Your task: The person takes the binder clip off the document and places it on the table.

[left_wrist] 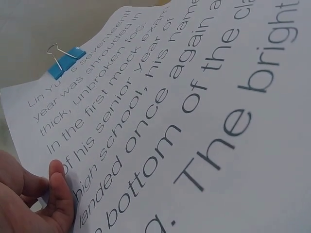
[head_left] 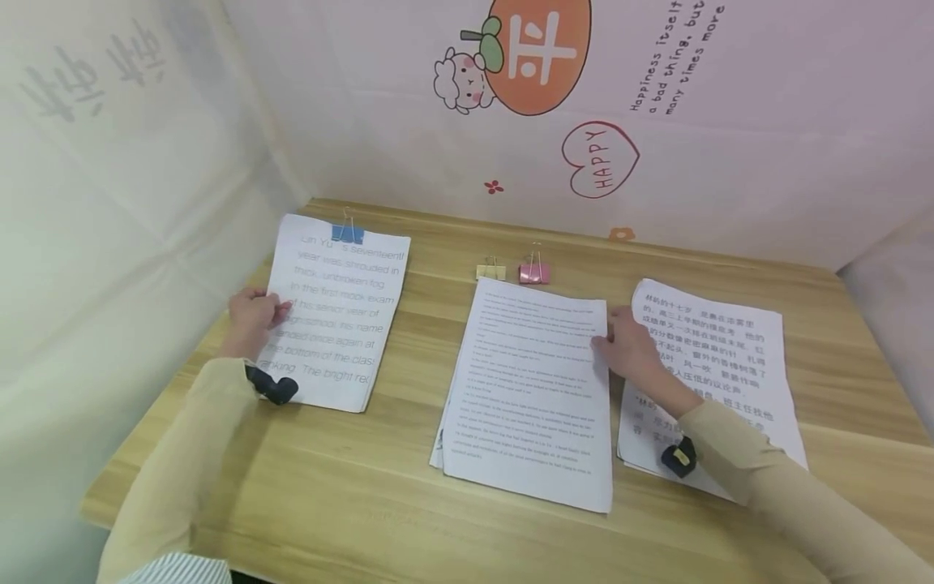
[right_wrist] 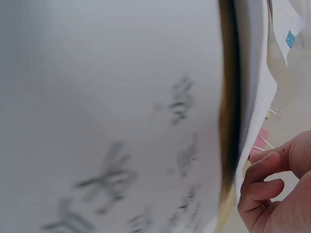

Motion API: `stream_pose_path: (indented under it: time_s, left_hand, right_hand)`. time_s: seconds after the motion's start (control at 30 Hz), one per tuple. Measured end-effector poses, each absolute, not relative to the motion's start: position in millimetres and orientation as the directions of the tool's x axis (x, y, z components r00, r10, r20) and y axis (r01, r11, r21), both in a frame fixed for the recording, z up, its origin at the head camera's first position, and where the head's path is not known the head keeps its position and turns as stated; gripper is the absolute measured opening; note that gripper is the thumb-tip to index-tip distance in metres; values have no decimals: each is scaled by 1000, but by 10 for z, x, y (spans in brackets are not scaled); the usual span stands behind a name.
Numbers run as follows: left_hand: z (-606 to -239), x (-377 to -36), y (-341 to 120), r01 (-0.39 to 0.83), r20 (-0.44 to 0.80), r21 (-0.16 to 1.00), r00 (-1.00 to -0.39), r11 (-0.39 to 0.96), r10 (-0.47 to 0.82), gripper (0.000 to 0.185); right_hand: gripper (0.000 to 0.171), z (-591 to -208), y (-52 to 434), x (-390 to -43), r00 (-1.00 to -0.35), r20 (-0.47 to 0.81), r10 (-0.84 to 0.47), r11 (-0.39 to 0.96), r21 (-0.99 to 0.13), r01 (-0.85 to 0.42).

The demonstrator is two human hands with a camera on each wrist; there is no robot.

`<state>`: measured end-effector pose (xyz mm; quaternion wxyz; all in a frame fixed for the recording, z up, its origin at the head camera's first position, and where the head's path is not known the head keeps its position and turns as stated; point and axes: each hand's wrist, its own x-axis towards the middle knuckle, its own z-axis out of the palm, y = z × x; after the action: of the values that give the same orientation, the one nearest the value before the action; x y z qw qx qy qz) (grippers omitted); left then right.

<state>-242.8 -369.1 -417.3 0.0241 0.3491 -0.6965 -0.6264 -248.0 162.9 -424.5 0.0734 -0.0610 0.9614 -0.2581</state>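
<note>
wooden desk point(head_left: 409, 519) bears three stacks. the clipped stack point(head_left: 332, 312), at 10 o'clock, is pinched at its edge by the left hand point(head_left: 251, 316); the middle stack point(head_left: 533, 389) is touched by the right hand point(head_left: 627, 345), fingers curled at its edge. edges are best squared before clipping.

3 paper stacks point(head_left: 332, 312), 3 binder clips point(head_left: 534, 272) (1 blue, 1 yellow, 1 pink), 2 hands point(head_left: 251, 318), 1 table point(head_left: 350, 495)

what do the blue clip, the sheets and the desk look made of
Blue clip: painted metal body, it seems, with bare wire handles that glint. Clipped sheets: matte white printed paper, its edge curling under the left hand. Desk: wood-grain top, probably laminate.
</note>
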Motion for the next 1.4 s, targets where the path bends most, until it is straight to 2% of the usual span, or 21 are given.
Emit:
stream_pose_path:
  time_s: [0.3, 0.53, 0.8, 1.07, 1.23, 1.4]
  left_hand:
    - [-4204, -2346, -3566, -454, -413, 890, -759, -45, -504, 43]
    - [-4198, -2297, -3470, -437, -413, 897, -763, -74, -497, 44]
    - [-4221, -2288, -3344, -436, -393, 900, -779, -30, -489, 42]
    - [-4271, -2290, -3278, -428, -403, 902, -786, -57, -469, 41]
    - [-4299, -2280, -3245, -422, -390, 906, -794, -39, -466, 34]
    - [-4320, -2267, -3228, -412, -376, 911, -803, -25, -463, 24]
  right_hand:
    - [56, -4215, 1366, -2576, -976, -63, -208, 822, -552, -140]
    - [55, -4111, 1004, -2632, -952, -186, -243, 827, -553, -103]
    - [52, -4112, 661, -2663, -914, -224, -339, 791, -594, -148]
    - [50, -4104, 361, -2640, -883, -249, -397, 762, -626, -166]
    - [49, -4104, 217, -2631, -868, -256, -425, 746, -643, -176]
    - [48, -4121, 64, -2639, -851, -291, -437, 710, -692, -129]
